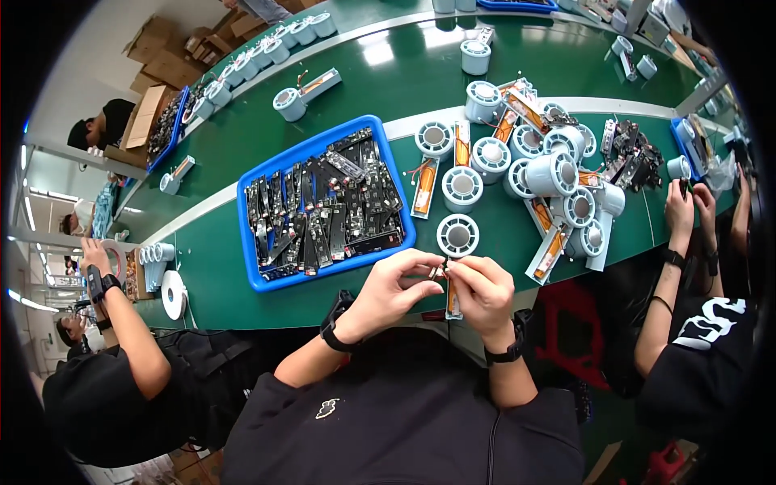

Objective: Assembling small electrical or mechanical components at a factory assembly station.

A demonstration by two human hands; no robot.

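Note:
In front of my chest is a handheld fan with a pale blue round head (458,235). Its opened handle (453,302) points toward me and shows an orange battery. My right hand (485,295) is closed around the handle's upper part, thumb and forefinger pinched near the neck. From the other side, my left hand (398,289) comes in with thumb and forefinger pinched together beside the neck. A small pale piece shows at those fingertips, too small to name. My fingers cover the joint between head and handle.
Left of my hands, a blue tray (252,242) holds many black circuit boards (323,206). Fan units (552,174) with exposed batteries pile up to the right, beside loose boards (634,153). A green conveyor belt (388,85) runs beyond. Co-workers' arms (133,343) (675,234) flank me.

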